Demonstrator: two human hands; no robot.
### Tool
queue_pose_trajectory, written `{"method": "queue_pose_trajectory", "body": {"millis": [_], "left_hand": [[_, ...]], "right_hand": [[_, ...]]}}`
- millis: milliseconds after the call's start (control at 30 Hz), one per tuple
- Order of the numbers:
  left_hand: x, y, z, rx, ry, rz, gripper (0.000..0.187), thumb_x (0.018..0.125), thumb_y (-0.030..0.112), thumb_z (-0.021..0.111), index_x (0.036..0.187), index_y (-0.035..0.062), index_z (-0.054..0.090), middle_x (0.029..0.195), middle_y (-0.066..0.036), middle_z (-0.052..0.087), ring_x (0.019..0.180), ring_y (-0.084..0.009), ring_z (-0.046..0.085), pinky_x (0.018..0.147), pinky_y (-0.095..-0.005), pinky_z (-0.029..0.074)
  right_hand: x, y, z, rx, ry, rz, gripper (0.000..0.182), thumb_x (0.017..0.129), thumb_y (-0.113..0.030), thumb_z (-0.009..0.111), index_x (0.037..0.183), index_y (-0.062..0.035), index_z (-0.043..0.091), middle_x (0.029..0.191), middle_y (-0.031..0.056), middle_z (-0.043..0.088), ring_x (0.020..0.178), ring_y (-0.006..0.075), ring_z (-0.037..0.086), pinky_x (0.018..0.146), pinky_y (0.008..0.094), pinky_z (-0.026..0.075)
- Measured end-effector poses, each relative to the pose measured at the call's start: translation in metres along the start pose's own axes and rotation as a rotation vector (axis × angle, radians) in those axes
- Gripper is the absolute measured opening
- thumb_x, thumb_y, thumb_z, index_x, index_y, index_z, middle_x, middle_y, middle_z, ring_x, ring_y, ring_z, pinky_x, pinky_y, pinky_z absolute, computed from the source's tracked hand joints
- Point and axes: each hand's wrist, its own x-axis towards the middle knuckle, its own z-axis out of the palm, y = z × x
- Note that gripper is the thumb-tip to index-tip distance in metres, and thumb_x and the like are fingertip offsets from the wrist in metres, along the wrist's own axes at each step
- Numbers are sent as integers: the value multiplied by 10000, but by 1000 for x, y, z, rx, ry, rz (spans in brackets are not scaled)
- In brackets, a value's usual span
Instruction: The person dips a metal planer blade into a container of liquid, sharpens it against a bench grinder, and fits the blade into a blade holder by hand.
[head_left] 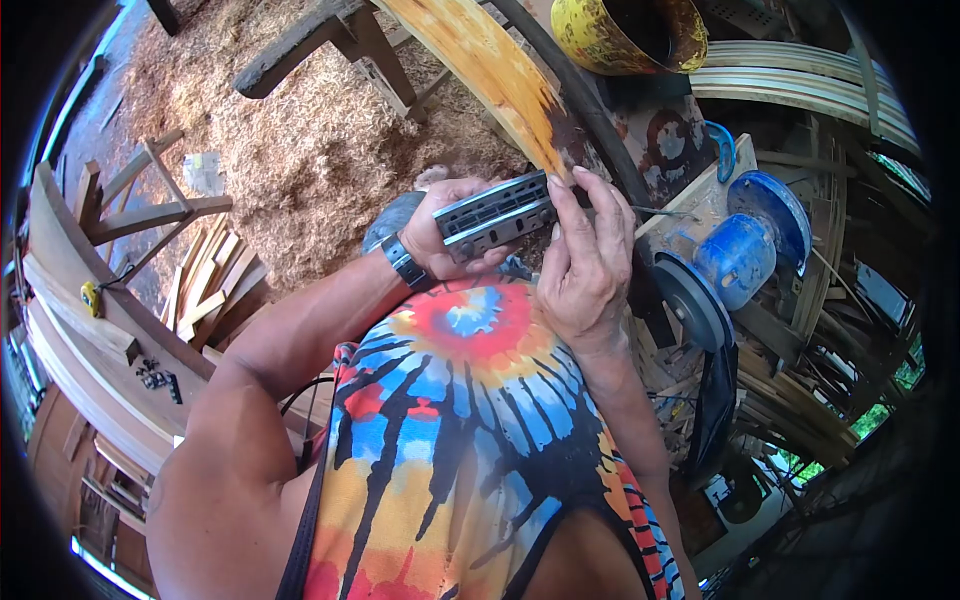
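Observation:
My left hand (450, 215) is wrapped around the left end of a slotted metal block (494, 214), dark with a silvery edge and rows of openings. The block is held slightly tilted in front of my chest. At its right end is my right hand (588, 260), with the index fingertip at the upper corner and the thumb near the lower one. The other right fingers are stretched out past the block. My left palm is partly hidden behind the metal.
A yellow-brown wooden plank (490, 70) runs away beyond my hands. To the right stands a blue bench grinder (735, 262), below a rusty yellow pipe (630, 38). Wood shavings (290, 150) cover the ground ahead. At left, a tape measure (91, 298) lies on curved boards (120, 340).

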Motion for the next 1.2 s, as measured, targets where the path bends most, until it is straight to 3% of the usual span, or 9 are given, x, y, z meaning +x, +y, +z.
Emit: {"method": "queue_pose_trajectory", "body": {"millis": [33, 267, 467, 567, 667, 767, 867, 967, 1200], "left_hand": [[1, 1, -6, 28, -93, -26, 438, 1041, 358, 428, 1338, 103, 624, 1033, -180, 742, 654, -330, 722, 459, -350, 581], [0, -4, -6, -4, -48, -76, 443, 1037, 349, 436, 1348, 89, 615, 1028, -190, 743, 669, -327, 731, 496, -358, 596], [3, -5, -3, 9, -166, -86, 444, 1030, 334, 447, 1362, 90, 610, 1032, -172, 746, 679, -305, 728, 514, -355, 594], [4, -8, -3, 25, -192, -74, 454, 1024, 330, 453, 1373, 84, 605, 1056, -171, 741, 679, -300, 725, 532, -358, 602], [2, -10, 1, -21, -121, -105, 466, 1020, 332, 456, 1381, 76, 601, 1083, -170, 736, 685, -295, 725, 552, -363, 611], [1, -13, 22, -41, 137, -77, 538, 1039, 394, 389, 1416, 43, 545, 879, -239, 692, 513, -304, 624, 358, -356, 481], [1, -14, 24, -54, 167, -85, 536, 1039, 385, 387, 1422, 43, 544, 877, -236, 693, 521, -302, 628, 358, -353, 481], [3, -12, 0, -25, -118, -130, 455, 1015, 324, 455, 1360, 74, 613, 1075, -168, 738, 701, -298, 727, 546, -370, 608], [5, -10, 2, 2, -72, -139, 498, 1025, 372, 417, 1333, 31, 609, 947, -222, 715, 563, -315, 656, 446, -361, 526]], "right_hand": [[-1, 1, -1, -15, -6, 4, 567, 807, 62, 590, 1363, -32, 657, 1360, 233, 581, 1245, 438, 553, 1075, 532, 437], [-7, 1, -4, -44, -8, 7, 538, 789, 62, 626, 1311, -45, 699, 1341, 233, 594, 1226, 432, 576, 1066, 518, 464], [-11, 3, -5, -38, 17, 12, 530, 773, 74, 635, 1283, -44, 716, 1333, 232, 599, 1220, 432, 581, 1056, 514, 475], [-16, 4, -4, -21, 22, 35, 529, 787, 54, 642, 1291, -85, 722, 1350, 226, 593, 1237, 438, 558, 1073, 539, 430], [-19, 5, -4, -22, 19, 43, 522, 788, 54, 643, 1284, -87, 726, 1343, 222, 599, 1232, 435, 564, 1063, 536, 438], [-21, 2, -5, -31, 35, 44, 508, 789, 54, 644, 1271, -83, 730, 1339, 219, 604, 1232, 432, 568, 1056, 532, 444], [-23, 1, -5, -33, 45, 44, 493, 794, 53, 642, 1260, -78, 733, 1334, 215, 608, 1230, 430, 572, 1049, 530, 448], [-25, -1, -6, -36, 49, 54, 475, 803, 52, 641, 1251, -75, 735, 1334, 214, 609, 1233, 429, 572, 1050, 532, 447], [-26, -3, -7, -63, 60, 66, 452, 812, 49, 646, 1238, -74, 737, 1334, 212, 610, 1240, 427, 571, 1060, 531, 440]]}}
